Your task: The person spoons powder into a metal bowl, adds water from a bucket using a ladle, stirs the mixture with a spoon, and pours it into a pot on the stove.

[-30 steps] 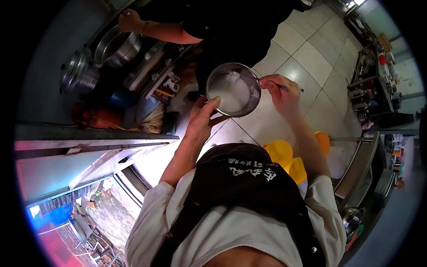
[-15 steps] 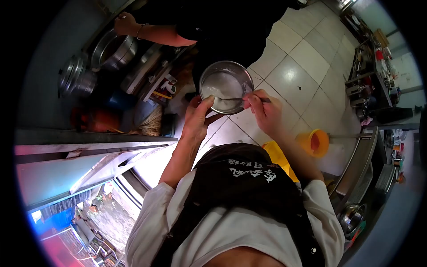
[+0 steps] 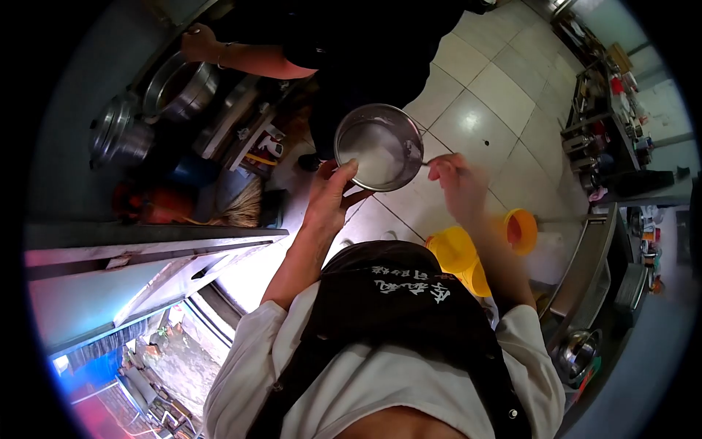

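Note:
My left hand (image 3: pixel 329 194) grips a round, deep metal bowl (image 3: pixel 418 150) by its near left side, thumb over the rim and fingers underneath. White, smooth-looking contents (image 3: pixel 376 154) lie in the bottom of the bowl. Just beyond the bowl's right rim, my right hand (image 3: pixel 457 179) is closed and smeared by motion. A short bit of a thin metal utensil (image 3: pixel 427 163) shows between its fingers and the rim; the rest of it is hidden or blurred, so its kind is unclear.
Across from me stands a person in dark clothes, one arm (image 3: pixel 256 60) over a large metal pot (image 3: pixel 179 91). A broom (image 3: pixel 243 203) and a red gas cylinder (image 3: pixel 153 201) are at left. Yellow buckets (image 3: pixel 451 249) stand on the tiled floor, near a metal counter (image 3: pixel 581 271) at right.
My right hand has moved right, drawing the utensil out from over the white contents to beyond the rim. The bowl, still in my left hand, has shifted slightly right.

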Motion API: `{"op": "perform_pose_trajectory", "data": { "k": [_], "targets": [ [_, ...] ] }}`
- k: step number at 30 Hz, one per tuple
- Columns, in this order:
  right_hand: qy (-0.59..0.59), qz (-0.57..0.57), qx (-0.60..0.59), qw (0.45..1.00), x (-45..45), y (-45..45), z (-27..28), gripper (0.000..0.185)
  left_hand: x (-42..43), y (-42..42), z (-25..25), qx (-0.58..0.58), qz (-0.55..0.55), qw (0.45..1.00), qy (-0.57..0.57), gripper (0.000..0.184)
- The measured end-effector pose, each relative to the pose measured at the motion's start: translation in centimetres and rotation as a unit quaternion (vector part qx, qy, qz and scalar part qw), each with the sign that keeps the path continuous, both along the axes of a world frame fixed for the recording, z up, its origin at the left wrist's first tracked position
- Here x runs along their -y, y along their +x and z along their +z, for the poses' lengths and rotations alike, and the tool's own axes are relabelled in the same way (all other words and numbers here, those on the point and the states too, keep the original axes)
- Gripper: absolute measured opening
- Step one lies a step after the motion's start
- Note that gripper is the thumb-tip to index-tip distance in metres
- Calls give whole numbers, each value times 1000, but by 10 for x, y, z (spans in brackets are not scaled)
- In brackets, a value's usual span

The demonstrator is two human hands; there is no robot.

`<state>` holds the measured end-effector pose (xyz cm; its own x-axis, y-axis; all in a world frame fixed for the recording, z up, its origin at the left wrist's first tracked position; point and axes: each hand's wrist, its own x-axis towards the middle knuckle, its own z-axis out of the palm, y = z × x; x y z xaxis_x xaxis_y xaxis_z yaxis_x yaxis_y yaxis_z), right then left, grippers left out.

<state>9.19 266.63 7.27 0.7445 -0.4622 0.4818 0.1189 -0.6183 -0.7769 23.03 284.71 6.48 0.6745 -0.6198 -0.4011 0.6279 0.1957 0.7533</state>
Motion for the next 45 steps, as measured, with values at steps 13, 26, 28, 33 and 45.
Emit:
{"op": "perform_pose_trajectory", "data": {
  "k": [13,26,28,33,45],
  "targets": [
    [-91,-44,50,994,14,-3,10,2,24,-8,7,-2,-66,998,1,58],
    [-170,3,122,978,72,-26,23,11,92,-45,9,-3,-95,995,20,57],
    [-203,-8,118,972,102,-30,31,12,106,-49,9,4,-107,994,17,59],
    [-258,-27,5,966,139,-81,54,11,147,-65,16,22,-90,995,23,60],
    [-111,-138,-19,984,199,-147,42,8,235,-101,-2,5,-130,991,6,50]
  ]
}}
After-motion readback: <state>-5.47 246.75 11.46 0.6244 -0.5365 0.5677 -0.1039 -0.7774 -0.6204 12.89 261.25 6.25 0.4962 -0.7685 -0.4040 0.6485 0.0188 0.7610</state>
